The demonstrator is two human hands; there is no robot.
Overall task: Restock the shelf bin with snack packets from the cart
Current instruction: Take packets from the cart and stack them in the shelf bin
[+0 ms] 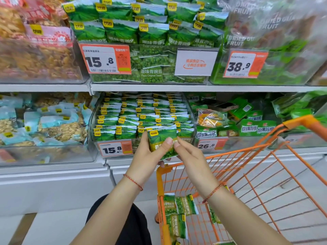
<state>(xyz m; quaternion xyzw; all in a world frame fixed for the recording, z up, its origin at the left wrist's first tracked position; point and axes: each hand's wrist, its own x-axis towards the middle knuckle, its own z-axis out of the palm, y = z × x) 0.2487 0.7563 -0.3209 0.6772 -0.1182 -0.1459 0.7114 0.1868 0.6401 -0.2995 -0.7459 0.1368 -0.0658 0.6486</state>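
Observation:
A green snack packet (160, 138) is held upright in front of the lower shelf bin (92, 121), which is packed with rows of the same green packets. My left hand (148, 156) grips the packet from the left with the thumb across its front. My right hand (187, 154) pinches its right edge with the fingertips. Below, the orange wire cart (247, 174) holds several more green packets (178, 207) on its floor.
A price tag reading 15.8 (115, 149) hangs on the bin's front. Bins of nuts (44, 124) sit to the left, mixed green packs (238, 121) to the right. An upper shelf (150, 87) carries more green pea packets. The cart handle (304, 122) juts at right.

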